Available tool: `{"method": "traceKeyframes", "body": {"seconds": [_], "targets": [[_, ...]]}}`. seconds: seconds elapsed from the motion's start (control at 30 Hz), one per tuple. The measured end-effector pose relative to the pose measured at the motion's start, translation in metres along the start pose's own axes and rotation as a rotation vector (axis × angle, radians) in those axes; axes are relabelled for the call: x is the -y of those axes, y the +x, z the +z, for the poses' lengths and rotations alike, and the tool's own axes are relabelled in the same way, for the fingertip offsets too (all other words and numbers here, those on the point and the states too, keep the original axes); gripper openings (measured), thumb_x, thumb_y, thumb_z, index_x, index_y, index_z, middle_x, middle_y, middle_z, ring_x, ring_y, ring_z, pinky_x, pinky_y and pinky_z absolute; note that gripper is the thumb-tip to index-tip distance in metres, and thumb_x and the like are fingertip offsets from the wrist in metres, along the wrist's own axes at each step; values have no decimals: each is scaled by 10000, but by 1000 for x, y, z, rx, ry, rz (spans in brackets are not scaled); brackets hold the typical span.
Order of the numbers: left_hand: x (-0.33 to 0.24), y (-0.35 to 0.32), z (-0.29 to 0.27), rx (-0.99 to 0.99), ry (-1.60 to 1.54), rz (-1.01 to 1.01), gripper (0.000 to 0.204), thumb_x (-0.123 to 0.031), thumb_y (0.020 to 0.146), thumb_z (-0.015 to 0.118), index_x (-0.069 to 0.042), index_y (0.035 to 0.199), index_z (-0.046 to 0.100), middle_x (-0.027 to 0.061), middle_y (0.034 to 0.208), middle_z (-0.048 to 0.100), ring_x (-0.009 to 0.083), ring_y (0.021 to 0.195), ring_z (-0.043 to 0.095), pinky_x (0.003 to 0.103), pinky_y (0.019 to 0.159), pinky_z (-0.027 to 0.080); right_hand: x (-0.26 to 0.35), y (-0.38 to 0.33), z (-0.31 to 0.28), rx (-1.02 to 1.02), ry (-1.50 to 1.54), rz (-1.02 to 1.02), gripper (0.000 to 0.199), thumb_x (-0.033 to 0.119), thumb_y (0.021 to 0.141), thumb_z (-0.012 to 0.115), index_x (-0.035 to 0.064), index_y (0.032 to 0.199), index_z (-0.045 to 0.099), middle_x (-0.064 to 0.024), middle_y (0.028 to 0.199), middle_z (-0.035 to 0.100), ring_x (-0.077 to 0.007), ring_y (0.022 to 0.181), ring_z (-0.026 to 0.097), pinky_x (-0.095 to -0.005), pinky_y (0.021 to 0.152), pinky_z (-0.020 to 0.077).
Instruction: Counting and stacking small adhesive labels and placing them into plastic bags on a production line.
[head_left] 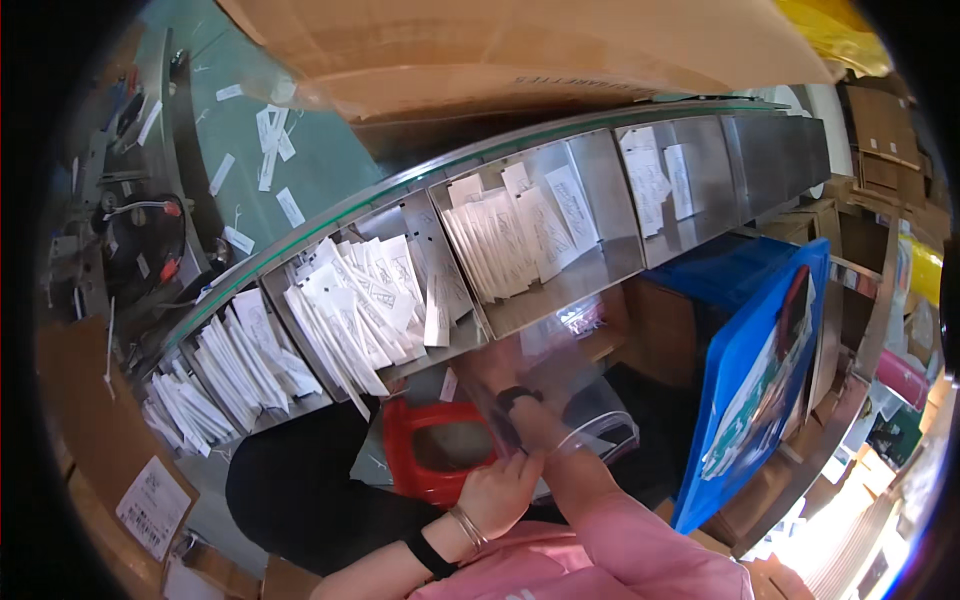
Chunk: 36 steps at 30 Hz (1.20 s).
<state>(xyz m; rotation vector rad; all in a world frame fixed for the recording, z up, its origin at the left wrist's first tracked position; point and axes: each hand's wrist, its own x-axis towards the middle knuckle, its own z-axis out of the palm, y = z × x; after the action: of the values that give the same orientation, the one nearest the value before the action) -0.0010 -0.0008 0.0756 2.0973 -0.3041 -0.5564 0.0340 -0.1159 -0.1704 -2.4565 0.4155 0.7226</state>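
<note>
Pink sleeves (pixel 610 545) enter from the lower edge. Left hand (pixel 497 492), with a metal bangle and black band at the wrist, pinches the mouth edge of a clear plastic bag (pixel 560 385). Right hand (pixel 528 418) is inserted into the bag; whether it is clenched cannot be told. Bag: transparent, glossy, creased, held just below the metal shelf (pixel 560 290), above a red container (pixel 440 450). Shelf compartments hold upright white paper tags (pixel 360 300). Blue crate (pixel 760 380) stands at the right.
</note>
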Motion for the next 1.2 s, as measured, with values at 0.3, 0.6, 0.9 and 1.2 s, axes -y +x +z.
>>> {"method": "traceKeyframes", "body": {"seconds": [0.3, 0.6, 0.9, 1.2], "targets": [[8, -10, -11, 4, 52, 19, 393, -78, 715, 552, -66, 1108, 539, 52, 731, 569, 203, 602, 592, 318, 501, 479, 44, 2, -39, 637, 22, -33, 770, 382, 692, 723, -37, 1260, 415, -205, 1217, 504, -307, 1164, 465, -391, 943, 385], [8, 2, -16, -117, -74, -16, 315, -270, 900, 519, -40, 1114, 500, 129, 864, 642, 245, 687, 646, 342, 539, 495, -46, -44, -47, 125, 134, -239, 836, 322, 725, 713, -51, 1345, 294, -205, 1161, 542, -285, 1097, 522, -349, 927, 418], [-20, -8, -89, 40, 188, 96, 278, -199, 873, 476, -43, 678, 599, 150, 667, 629, 308, 644, 635, 420, 573, 499, 143, -158, -309, 744, 298, -169, 183, 66, 854, 578, -25, 1007, 620, -95, 943, 661, -143, 891, 623, -267, 825, 473], [2, 7, -45, 162, 208, 266, 289, -258, 850, 510, -42, 735, 665, 140, 715, 654, 331, 709, 645, 432, 636, 514, 272, -78, -212, 16, 123, -635, 405, 232, 811, 651, -63, 1078, 575, -207, 989, 632, -286, 901, 618, -336, 808, 472]]}}
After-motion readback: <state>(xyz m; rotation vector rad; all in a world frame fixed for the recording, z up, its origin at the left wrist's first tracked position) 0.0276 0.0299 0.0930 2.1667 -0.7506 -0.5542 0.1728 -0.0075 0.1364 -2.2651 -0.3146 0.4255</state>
